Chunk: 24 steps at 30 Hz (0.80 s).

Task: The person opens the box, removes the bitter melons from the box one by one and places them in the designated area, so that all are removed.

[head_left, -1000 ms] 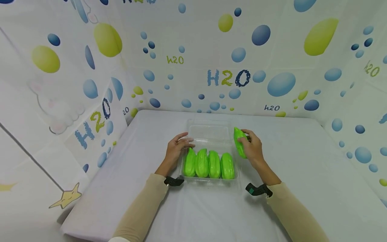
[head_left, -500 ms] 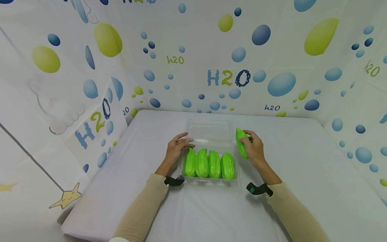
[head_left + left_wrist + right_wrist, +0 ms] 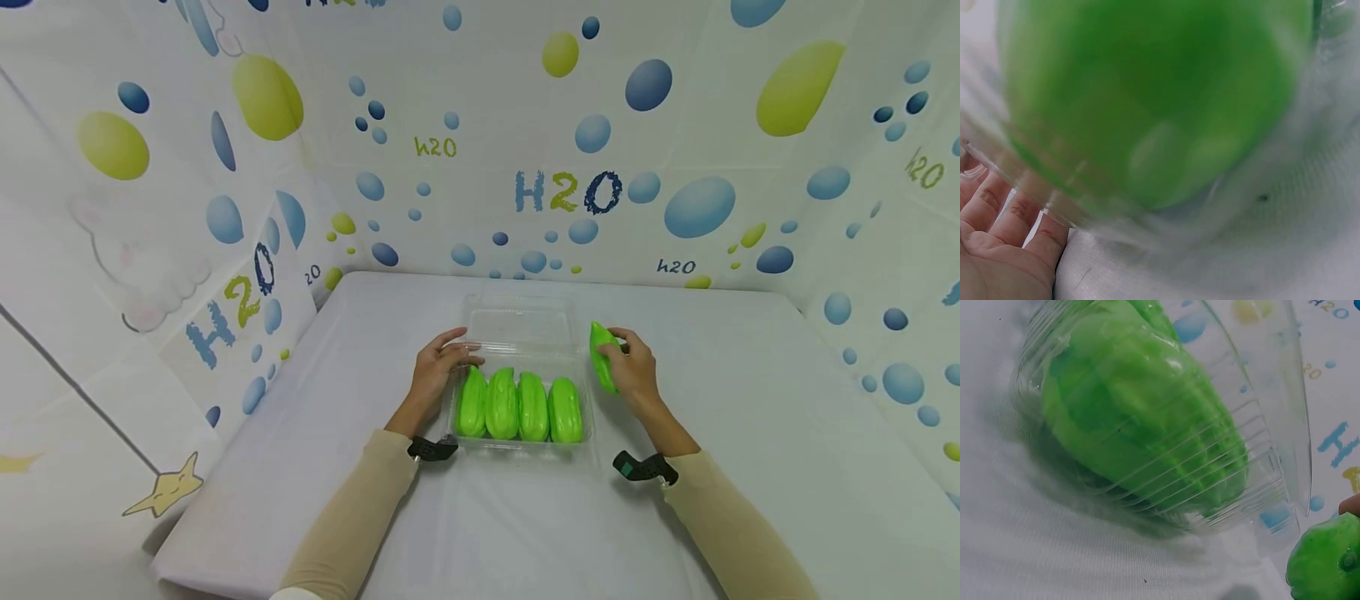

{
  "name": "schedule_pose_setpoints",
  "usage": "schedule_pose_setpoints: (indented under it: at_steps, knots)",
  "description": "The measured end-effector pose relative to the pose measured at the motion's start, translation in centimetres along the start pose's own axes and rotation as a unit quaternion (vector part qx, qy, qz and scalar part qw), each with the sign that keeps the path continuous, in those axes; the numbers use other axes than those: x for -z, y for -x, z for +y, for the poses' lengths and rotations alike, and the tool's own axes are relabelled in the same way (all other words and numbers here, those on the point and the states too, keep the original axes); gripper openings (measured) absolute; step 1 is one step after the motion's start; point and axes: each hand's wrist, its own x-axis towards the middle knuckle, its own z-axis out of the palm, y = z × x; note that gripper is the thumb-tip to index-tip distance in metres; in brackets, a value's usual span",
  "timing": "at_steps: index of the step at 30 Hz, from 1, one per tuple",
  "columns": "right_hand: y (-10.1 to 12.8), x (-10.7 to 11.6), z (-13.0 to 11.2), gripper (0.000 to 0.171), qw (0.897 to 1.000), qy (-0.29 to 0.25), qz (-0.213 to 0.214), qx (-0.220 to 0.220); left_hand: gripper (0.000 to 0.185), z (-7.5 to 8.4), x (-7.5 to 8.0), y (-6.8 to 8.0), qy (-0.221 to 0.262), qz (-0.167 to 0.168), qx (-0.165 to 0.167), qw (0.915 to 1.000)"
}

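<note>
My right hand [image 3: 634,365] grips a bright green bitter melon [image 3: 602,357] with its pointed end up, just right of the clear plastic container [image 3: 525,445]. In the right wrist view, the blunt end of the held melon [image 3: 1322,559] shows at the lower right, with a fingertip above it. Several similar bitter melons [image 3: 532,408] lie side by side inside the container. My left hand [image 3: 435,371] touches the container's back left corner with extended fingers. Seen from the left wrist, its fingers [image 3: 1016,215] lie along the clear wall, and a blurred green melon [image 3: 1160,94] fills the upper part.
The container's hinged lid [image 3: 519,321] is folded back behind it. A white cloth covers the table [image 3: 345,517]. Behind the table's back edge hangs a white curtain [image 3: 495,108] with blue and green dots.
My right hand has shifted slightly to the right and a little nearer, carrying the bitter melon away from the container. The left hand and the container stay in place.
</note>
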Motion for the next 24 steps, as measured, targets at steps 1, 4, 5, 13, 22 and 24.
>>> schedule_pose_setpoints:
  at_steps: [1,4,5,13,22,24]
  knots:
    - [0.0,0.0,0.1,0.041,1.000,0.002,-0.001,-0.004,0.043,0.0,0.0,0.0,0.000,0.001,0.001,1.0000]
    - [-0.1,0.0,0.4,0.042,1.000,0.007,-0.004,-0.014,0.042,0.0,0.0,0.1,0.002,0.004,0.005,1.0000]
    - [-0.2,0.0,0.5,0.042,1.000,0.008,-0.004,-0.015,0.041,0.1,0.0,0.1,0.003,0.003,0.005,1.0000]
    - [-0.4,0.2,0.8,0.045,0.999,0.033,0.000,-0.014,0.045,0.2,0.1,0.1,0.013,0.002,0.002,0.9999]
    - [-0.6,0.3,1.4,0.045,0.997,0.074,-0.020,-0.022,0.047,0.3,0.4,0.0,0.006,0.003,0.009,0.9999]
    - [-0.6,0.3,1.5,0.045,0.997,0.075,-0.023,-0.025,0.046,0.3,0.4,0.0,0.007,0.002,0.009,0.9999]
